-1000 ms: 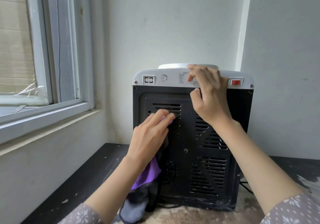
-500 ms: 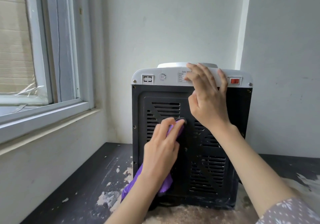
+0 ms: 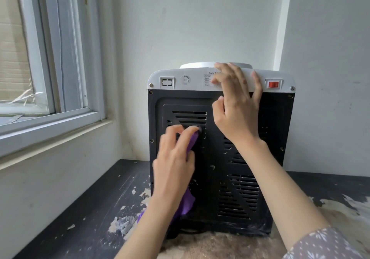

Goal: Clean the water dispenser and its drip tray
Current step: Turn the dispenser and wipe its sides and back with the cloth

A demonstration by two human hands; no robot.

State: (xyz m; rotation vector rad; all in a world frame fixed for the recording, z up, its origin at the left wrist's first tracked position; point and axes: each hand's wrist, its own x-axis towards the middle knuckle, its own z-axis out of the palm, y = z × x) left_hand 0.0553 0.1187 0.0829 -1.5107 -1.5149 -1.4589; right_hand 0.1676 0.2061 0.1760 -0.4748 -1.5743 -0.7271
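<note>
Basically: left hand (image 3: 174, 164) fingers (image 3: 181, 136) lay extended over a purple cloth (image 3: 193, 141), pressing it flat against the black rear panel (image 3: 218, 158) of the water dispenser (image 3: 220, 150), at the upper-left vent slots (image 3: 189, 116). Whether any finger curled round the cloth, can't tell; hand was motion-blurred. Rest of the cloth hung below the left wrist, purple with a darker part trailing to the bench at the dispenser's base.

Right hand (image 3: 237, 108) fingers were spread and relaxed, draped over the white top housing (image 3: 192, 78), tips covering part of the data label (image 3: 209, 78); thumb and palm sat against the top of the black panel. It held nothing.

On the white strip: a rectangular socket (image 3: 167, 82) toward the left, a round PASS sticker (image 3: 185, 79) beside it, a red rocker switch (image 3: 273, 84) to the right of the hand.

Dispenser stood upright, back side to camera, near the bench's (image 3: 90, 218) far edge, close to the wall (image 3: 200, 18). Bench surface was dark with the coating peeled in patches around the dispenser's base. Window (image 3: 50, 58) sat on the wall off the bench's left edge. Patterned sleeve (image 3: 328, 244) showed on the right forearm.
</note>
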